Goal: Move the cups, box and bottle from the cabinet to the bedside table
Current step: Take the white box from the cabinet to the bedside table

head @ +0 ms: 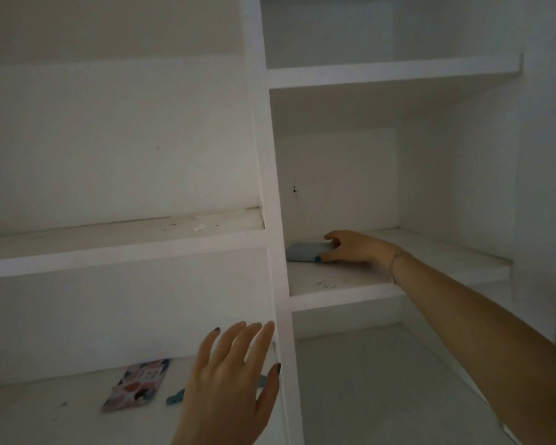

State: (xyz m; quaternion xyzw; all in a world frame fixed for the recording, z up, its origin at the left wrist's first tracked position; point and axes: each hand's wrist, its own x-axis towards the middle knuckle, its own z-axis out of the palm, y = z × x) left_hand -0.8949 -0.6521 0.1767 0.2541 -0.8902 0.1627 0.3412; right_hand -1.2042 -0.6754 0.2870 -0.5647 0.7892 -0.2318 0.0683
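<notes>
A small flat blue-grey box [304, 252] lies on the middle shelf [344, 284] of the white cabinet's right section, near its left wall. My right hand [350, 247] reaches in from the right and closes its thumb and fingers around the box's right end. My left hand [235, 380] is raised in front of the lower left compartment, fingers spread, holding nothing. No cups or bottle are visible.
On the lower left shelf lie a flat patterned packet [137, 385] and a small blue object [175, 398], partly hidden by my left hand. A white vertical divider [280, 252] separates the two sections. The other shelves [109, 239] show only dust specks.
</notes>
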